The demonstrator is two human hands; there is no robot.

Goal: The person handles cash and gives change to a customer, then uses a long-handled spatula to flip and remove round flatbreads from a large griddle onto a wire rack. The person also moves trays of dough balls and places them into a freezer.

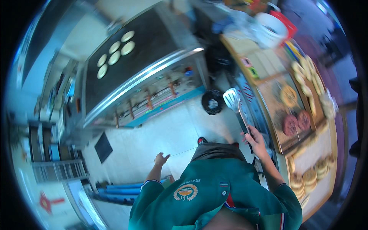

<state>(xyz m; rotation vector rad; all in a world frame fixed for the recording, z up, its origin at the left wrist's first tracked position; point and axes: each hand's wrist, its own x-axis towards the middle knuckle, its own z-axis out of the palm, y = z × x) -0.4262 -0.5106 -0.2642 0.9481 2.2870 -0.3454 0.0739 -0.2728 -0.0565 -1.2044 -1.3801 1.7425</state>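
My right hand (256,141) grips the dark handle of a slotted metal spatula (231,99), its blade pointing up and away over the floor beside the counter. My left hand (161,158) hangs over the tiled floor with its fingers apart and holds nothing. Ahead to the left, several pale flat dough rounds (114,58) lie on a dark griddle (149,34) with a metal front edge. To the right, a wood-edged tray (299,138) holds a yellow round bread (288,96) and reddish round breads (290,125).
A black-lined waste bin (212,102) stands on the floor between griddle and counter. A white bucket (270,30) sits at the counter's far end. Stacked round breads (310,176) lie at the near right. A dark mat (103,147) and a metal rack (59,171) are at the left.
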